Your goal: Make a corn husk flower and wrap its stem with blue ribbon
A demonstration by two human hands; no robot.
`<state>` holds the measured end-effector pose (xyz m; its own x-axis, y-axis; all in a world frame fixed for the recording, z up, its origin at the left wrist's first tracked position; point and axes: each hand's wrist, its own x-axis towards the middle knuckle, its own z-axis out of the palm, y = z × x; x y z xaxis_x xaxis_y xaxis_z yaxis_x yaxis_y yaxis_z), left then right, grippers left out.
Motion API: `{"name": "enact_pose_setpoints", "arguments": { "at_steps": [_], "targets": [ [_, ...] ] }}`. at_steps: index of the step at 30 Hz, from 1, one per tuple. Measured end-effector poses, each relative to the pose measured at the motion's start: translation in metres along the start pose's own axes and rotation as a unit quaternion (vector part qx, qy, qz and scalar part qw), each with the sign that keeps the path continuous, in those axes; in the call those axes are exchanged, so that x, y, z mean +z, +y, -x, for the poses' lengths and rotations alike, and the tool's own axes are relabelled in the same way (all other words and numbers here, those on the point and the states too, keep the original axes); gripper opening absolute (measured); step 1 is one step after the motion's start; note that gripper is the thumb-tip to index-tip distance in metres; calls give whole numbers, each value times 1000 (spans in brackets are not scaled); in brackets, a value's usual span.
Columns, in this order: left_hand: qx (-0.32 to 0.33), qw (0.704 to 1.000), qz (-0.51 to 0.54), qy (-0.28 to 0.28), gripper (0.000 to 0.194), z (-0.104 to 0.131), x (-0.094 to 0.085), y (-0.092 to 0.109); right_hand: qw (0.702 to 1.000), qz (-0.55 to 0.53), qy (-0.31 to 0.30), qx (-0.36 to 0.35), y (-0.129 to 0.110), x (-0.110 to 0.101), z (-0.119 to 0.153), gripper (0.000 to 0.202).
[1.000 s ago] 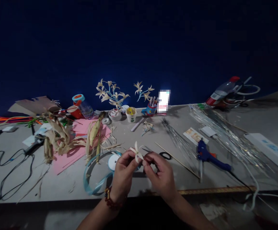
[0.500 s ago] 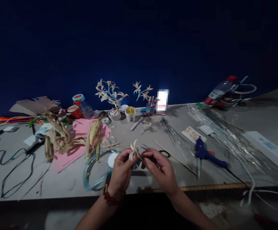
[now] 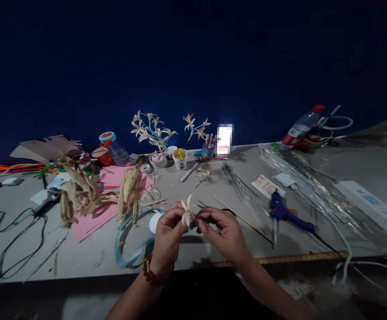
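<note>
A small cream flower (image 3: 187, 212) with narrow curved petals is pinched between the thumb and fingers of my left hand (image 3: 169, 233), which has a beaded bracelet at the wrist. Close beside it, the fingertips of my right hand (image 3: 223, 231) are pressed together at the flower's base; whether they grip its stem is too small to make out. Behind the hands lies a small loose flower piece (image 3: 203, 174). Light blue ribbon (image 3: 122, 249) curls on the table to the left of my left hand, near a round white-topped item (image 3: 154, 222).
Dried husks (image 3: 80, 191) and pink paper (image 3: 95, 222) lie left. Flower branches (image 3: 153, 133) stand behind, near a white cup (image 3: 180, 160). To the right are metal wires (image 3: 243, 186), a thin stick (image 3: 247, 222), a blue glue gun (image 3: 288, 214) and a power strip (image 3: 370, 204).
The flower has turned more upright and faces the camera more. My right fingertips have closed in at its base. The whole view has shifted slightly.
</note>
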<state>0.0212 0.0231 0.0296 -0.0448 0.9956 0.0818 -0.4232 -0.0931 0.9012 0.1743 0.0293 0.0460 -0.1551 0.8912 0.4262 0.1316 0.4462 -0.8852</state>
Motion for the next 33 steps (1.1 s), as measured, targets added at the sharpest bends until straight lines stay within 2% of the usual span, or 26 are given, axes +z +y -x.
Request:
{"name": "enact_pose_setpoints", "arguments": {
  "at_steps": [8, 16, 19, 23, 27, 33],
  "targets": [
    [-29, 999, 4, 32, 18, 3, 0, -1, 992, 116, 21, -40, -11, 7, -2, 16],
    [-35, 998, 4, 52, 21, 5, 5, 0, 960, 244, 31, -133, -6, 11, 2, 10],
    [-34, 997, 15, 61, 20, 4, 7, 3, 974, 200, 34, -105, -7, 11, 3, 11],
    [-31, 997, 18, 65, 19, 3, 6, 8, 997, 70, 1, -23, -7, 7, 2, 9],
    [-25, 997, 5, 71, 18, 4, 4, 9, 999, -14, -26, 43, 0, 3, 4, 11],
    [-1, 998, -7, 63, 14, 6, 0, 3, 996, -38, -36, 73, 1, 3, 1, 6]
  ]
}}
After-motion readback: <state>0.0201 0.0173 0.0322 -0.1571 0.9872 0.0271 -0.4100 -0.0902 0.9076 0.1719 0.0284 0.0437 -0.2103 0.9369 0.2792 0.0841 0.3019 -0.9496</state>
